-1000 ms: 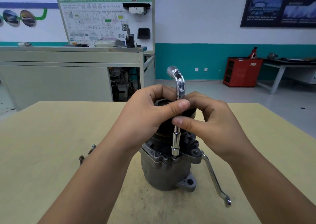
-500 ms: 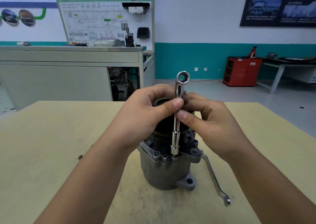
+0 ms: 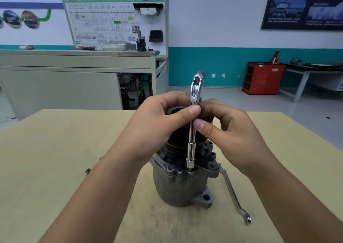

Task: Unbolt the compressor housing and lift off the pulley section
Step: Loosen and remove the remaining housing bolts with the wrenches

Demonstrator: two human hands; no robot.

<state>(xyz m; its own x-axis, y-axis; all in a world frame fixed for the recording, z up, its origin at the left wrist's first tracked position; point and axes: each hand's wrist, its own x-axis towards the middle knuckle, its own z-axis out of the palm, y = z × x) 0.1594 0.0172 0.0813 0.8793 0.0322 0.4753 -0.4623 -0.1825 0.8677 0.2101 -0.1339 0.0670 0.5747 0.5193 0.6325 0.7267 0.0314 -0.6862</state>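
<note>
A: Where is the compressor?

B: The compressor (image 3: 181, 183) stands upright on the pale wooden surface (image 3: 55, 149), about midway between its left and right edges and nearer the near edge than the far one. The lower part is a grey metal housing with a bolted flange; the dark pulley section (image 3: 178, 112) sits on top, largely hidden behind the hands.

A: What are the hands doing?

B: Both are curled around a chrome socket wrench (image 3: 192, 131) that stands upright. Its socket end rests on a bolt at the front of the housing flange, and its bent upper end rises above the fingers. The left hand (image 3: 157, 125) closes narrowly on the shaft, thumb pressed against it from the left, and its fingers wrap towards the pulley behind. The right hand (image 3: 228, 131) pinches the same shaft just below, thumb tip touching it from the right, other fingers curled behind.

A: Anything else on the surface?

B: A second chrome wrench (image 3: 233, 194) leans against the right side of the housing, its far end lying towards the near right corner. Two loose bolts (image 3: 88, 170) lie to the left of the compressor, partly hidden by the left forearm.
</note>
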